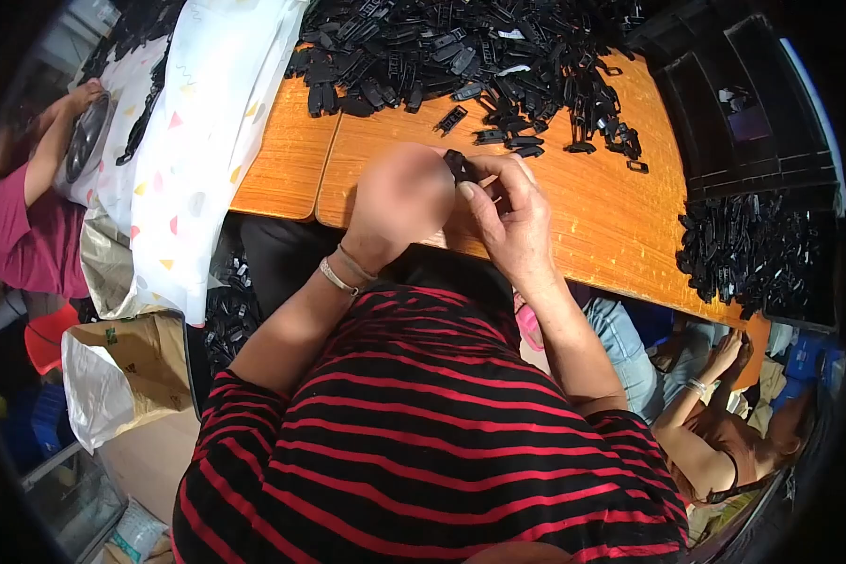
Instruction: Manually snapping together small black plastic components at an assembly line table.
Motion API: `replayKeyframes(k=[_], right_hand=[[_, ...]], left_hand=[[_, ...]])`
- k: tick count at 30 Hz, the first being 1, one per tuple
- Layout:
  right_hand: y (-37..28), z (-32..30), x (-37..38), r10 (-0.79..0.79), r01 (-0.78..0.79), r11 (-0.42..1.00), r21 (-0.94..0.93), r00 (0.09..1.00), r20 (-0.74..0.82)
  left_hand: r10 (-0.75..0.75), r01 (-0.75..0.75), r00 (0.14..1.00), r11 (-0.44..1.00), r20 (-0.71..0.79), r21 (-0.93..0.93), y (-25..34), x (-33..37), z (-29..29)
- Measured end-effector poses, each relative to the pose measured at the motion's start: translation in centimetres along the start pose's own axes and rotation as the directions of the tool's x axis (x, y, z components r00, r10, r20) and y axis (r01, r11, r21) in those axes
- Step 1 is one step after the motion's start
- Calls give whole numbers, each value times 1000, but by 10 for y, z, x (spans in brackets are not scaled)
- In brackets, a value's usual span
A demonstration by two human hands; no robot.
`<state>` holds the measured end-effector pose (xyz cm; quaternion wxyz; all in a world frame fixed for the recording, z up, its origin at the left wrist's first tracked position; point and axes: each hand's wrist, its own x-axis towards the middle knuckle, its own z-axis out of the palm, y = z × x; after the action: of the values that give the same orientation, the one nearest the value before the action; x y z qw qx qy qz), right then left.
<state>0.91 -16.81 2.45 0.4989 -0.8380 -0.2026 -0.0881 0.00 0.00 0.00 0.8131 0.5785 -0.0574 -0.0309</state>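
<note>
A small black plastic part (456, 165) is held between my two hands, just above the near edge of the wooden table. My right hand (517, 211) pinches it with thumb and bent fingers. On its other side, my left hand (390, 202) closes against the part in a rounded, fist-like shape. A blur covers most of the left fingers, so their exact grip is hidden. Beyond my hands lies a large heap of black plastic parts (385, 56), with a loose black part (450, 118) at its near side.
The wooden table (611, 226) carries a black crate (743, 103) and another pile of black parts (724, 244) at right. A white patterned sheet (197, 141) hangs at left above a paper bag (150, 367). Co-workers' arms (52, 141) show at left, and another person (714, 432) sits at right.
</note>
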Motion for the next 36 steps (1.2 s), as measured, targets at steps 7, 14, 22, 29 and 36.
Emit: replayKeyframes(k=[7, 14, 22, 29, 36], right_hand=[[-1, -1, -4, -20, 22, 996, -89, 1000, 15], [3, 13, -16, -149, 137, 973, -188, 987, -53], [1, 34, -36, -113, 106, 991, -79, 990, -83], [-11, 37, -21, 112, -136, 990, 42, 925, 363], [49, -44, 21, -175, 153, 870, -469, 985, -5]], left_hand=[[25, -26, 998, 1000, -50, -10, -9, -7, 3], [-5, 7, 998, 1000, -69, 19, -12, -18, 6], [178, -181, 983, 936, 39, 301, -3, -27, 10], [268, -337, 940, 615, 213, 713, 19, -49, -41], [107, 110, 989, -64, -103, 992, 71, -108, -110]])
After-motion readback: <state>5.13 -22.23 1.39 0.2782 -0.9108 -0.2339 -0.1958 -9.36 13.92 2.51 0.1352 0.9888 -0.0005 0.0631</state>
